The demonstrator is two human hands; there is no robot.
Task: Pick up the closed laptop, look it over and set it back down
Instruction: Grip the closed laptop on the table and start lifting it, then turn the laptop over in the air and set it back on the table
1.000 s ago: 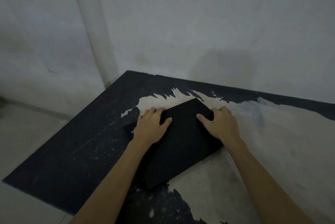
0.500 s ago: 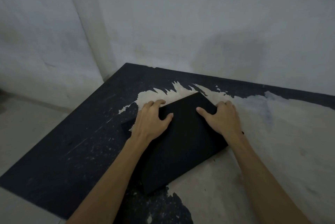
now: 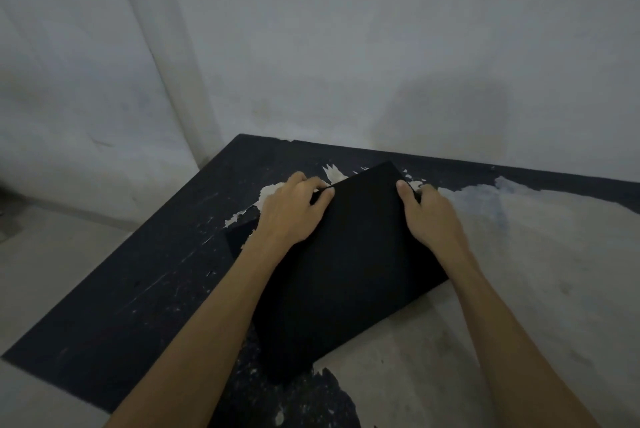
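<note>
The closed black laptop [image 3: 349, 265] lies turned at an angle on the worn table [image 3: 145, 275], its far corner raised toward the wall. My left hand [image 3: 291, 213] grips its far left edge, thumb on the lid and fingers curled under the edge. On the far right edge sits my right hand [image 3: 431, 216], thumb on top, fingers wrapped around the side. My left forearm hides the laptop's left corner.
The table's black coating is peeled away in large pale patches [image 3: 519, 254] on the right. A grey wall [image 3: 346, 46] rises directly behind the table, with a corner post [image 3: 166, 57] at the left. Bare floor [image 3: 45, 254] lies beyond the table's left edge.
Both hands slid to the laptop's far edges and curled around them. The far end of the laptop has tipped up off the table, and it appears nearer in view.
</note>
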